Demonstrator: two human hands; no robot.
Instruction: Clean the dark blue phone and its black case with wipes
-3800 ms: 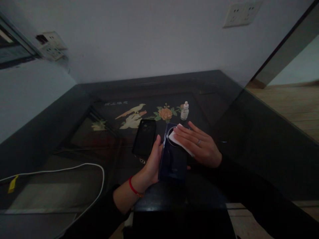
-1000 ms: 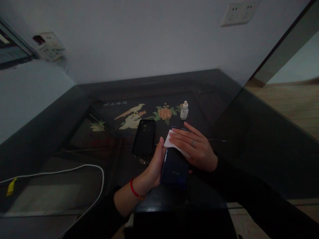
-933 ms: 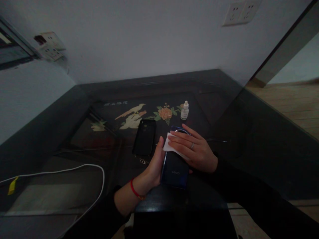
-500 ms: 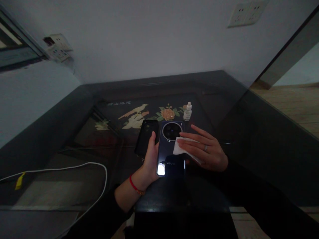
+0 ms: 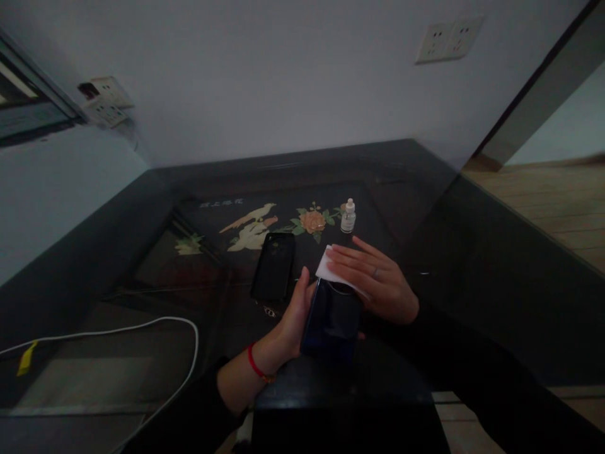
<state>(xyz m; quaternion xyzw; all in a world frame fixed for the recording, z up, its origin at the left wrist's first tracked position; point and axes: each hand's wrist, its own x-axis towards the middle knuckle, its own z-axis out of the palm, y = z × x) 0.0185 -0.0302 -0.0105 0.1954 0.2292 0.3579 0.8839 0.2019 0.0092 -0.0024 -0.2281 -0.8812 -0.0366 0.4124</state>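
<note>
My left hand [image 5: 297, 318] grips a dark blue smartphone [image 5: 329, 325] along its left edge, thumb up beside it. The phone is tilted, its back with the round camera ring facing me. In my right hand [image 5: 382, 280] is a white cloth or wipe [image 5: 327, 263], pressed under the fingers over the phone's top end and covering part of the camera ring. A black phone case [image 5: 273, 268] lies on the table just left of the phone. Beyond my right fingers stands a small clear bottle [image 5: 348, 217] with a white cap.
The dark glossy table [image 5: 155, 189] carries a bird-and-flower picture [image 5: 312, 222] and meets the wall behind. A white cable [image 5: 118, 329] with a yellow tag [image 5: 27, 358] curves across the left side. Wall sockets [image 5: 449, 41] sit above.
The phone has tipped, so its back looks steeper and shorter. The white wipe has moved from the middle of the back, beside the camera, up to the top end.
</note>
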